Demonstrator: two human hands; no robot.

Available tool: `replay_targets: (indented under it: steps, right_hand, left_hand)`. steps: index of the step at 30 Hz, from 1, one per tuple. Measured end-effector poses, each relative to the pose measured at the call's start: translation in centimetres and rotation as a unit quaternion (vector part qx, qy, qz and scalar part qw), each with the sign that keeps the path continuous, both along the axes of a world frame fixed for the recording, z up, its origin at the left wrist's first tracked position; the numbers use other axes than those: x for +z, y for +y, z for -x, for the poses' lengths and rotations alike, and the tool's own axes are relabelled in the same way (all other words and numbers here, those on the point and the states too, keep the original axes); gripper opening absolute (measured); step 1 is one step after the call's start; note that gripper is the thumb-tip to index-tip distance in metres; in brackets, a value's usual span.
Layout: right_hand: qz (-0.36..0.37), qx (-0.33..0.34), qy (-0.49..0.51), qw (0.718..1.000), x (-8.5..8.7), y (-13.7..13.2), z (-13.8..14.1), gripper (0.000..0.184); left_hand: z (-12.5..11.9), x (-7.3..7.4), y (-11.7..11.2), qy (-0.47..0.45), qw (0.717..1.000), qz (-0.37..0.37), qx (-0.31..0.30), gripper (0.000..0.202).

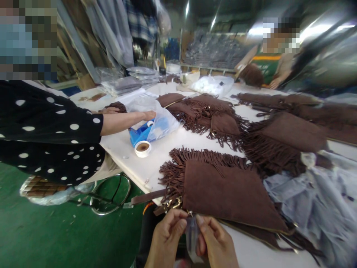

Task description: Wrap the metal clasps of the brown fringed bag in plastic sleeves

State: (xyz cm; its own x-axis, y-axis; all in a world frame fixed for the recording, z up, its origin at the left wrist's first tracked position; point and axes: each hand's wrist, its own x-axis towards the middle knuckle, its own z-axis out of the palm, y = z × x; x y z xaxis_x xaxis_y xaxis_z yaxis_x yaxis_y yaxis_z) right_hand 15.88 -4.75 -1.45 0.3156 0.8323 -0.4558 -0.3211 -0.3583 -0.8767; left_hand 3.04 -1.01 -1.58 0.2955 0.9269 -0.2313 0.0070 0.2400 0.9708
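Observation:
My left hand (166, 238) and my right hand (214, 242) meet at the bottom of the view and pinch a small clear plastic piece (192, 232) between their fingertips. Just above them lies a brown suede fringed bag (223, 190) on the white table (156, 152), its metal clasp (173, 204) and strap hanging off the near edge beside my left hand.
A person in a black dotted top reaches an arm (122, 121) into a clear bag over a blue tape dispenser (139, 136); a tape roll (142, 148) lies beside it. More fringed bags (281, 137) and grey-blue cloth (315, 201) cover the right. Another person stands at the far right. The floor (55, 238) is green.

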Motion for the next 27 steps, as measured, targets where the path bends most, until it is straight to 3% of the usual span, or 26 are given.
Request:
replay_targets:
  steps: [4,8,12,19,23,27]
  right_hand:
    - [0.003,-0.016,0.024,1.000,0.1,0.2,0.1,0.050]
    - [0.003,-0.038,0.058,0.998,-0.2,0.4,0.3,0.051]
    - [0.003,-0.050,0.090,0.995,-0.5,0.5,0.6,0.051]
    - [-0.003,-0.073,0.086,0.994,-0.3,0.9,1.2,0.049]
    - [0.001,-0.060,0.060,0.996,-0.5,0.6,1.1,0.050]
    - [-0.006,-0.053,-0.010,0.999,-0.9,-0.3,0.4,0.050]
  left_hand:
    - [-0.3,0.1,-0.3,0.059,0.997,-0.036,0.034,0.034]
    - [-0.5,-0.9,-0.8,-0.048,0.994,0.066,0.073,0.040]
    - [-0.4,-2.1,-1.1,-0.123,0.979,0.151,0.054,0.045]
    - [-1.4,-3.4,-0.5,-0.142,0.967,0.193,0.090,0.046]
    - [-2.3,-3.0,0.0,-0.168,0.953,0.222,0.123,0.049]
    - [-2.9,-1.4,0.0,-0.195,0.940,0.239,0.145,0.042]
